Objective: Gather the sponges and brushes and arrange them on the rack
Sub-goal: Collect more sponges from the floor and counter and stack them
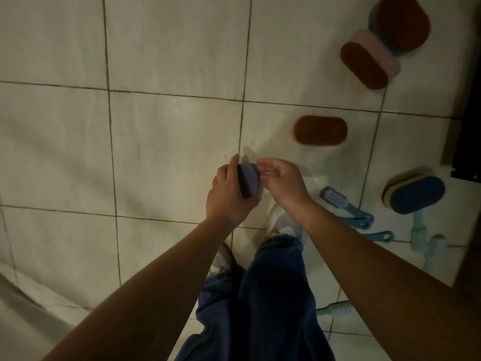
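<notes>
My left hand grips a purple-blue sponge above the tiled floor. My right hand hovers just beside it, fingers loosely curled; whether it touches the sponge is unclear. On the floor lie a brown-topped sponge, a pink sponge with brown pad overlapping a blue one with brown pad, and a blue-and-yellow sponge. A blue brush, a second blue handle and pale green brushes lie at the right. No rack is in view.
Beige floor tiles spread to the left and ahead. My jeans-clad legs and white shoes stand below the hands. A dark opening or furniture edge runs along the right side.
</notes>
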`<state>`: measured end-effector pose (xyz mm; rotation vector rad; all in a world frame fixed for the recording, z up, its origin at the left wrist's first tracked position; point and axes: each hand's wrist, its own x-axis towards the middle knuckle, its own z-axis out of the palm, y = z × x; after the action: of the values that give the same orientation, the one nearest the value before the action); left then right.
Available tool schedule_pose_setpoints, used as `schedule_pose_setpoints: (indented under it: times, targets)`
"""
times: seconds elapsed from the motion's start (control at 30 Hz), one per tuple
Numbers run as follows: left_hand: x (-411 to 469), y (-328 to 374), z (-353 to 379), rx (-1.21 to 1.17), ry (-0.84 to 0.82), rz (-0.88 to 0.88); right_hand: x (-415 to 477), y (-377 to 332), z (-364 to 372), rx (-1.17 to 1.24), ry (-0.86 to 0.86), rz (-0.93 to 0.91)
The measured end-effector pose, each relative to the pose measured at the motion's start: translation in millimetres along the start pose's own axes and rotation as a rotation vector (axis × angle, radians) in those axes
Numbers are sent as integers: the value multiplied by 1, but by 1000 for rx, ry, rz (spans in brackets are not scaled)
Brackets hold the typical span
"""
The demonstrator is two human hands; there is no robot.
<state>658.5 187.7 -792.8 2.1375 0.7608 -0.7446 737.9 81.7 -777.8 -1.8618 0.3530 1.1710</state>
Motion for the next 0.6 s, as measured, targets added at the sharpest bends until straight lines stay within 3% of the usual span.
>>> schedule_pose_setpoints:
  times: [0.17, 0.33, 0.4, 0.5, 0.6]
  targets:
    - [16, 48, -3, -200, 107, -49, 5, -17, -41, -3, 171, -100]
    - [41, 81, -7, -458, 133, -66, 23, -24, -77, -473, 413, -294]
    - [51, 84, -8, -523, 132, -64, 38, -23, -87, -667, 411, -334]
    - [63, 80, -7, -596, 143, -79, 57, -16, -95, -933, 265, -249]
    - [69, 77, -6, -654, 156, -123, 68, -7, -101, -1028, 216, -211]
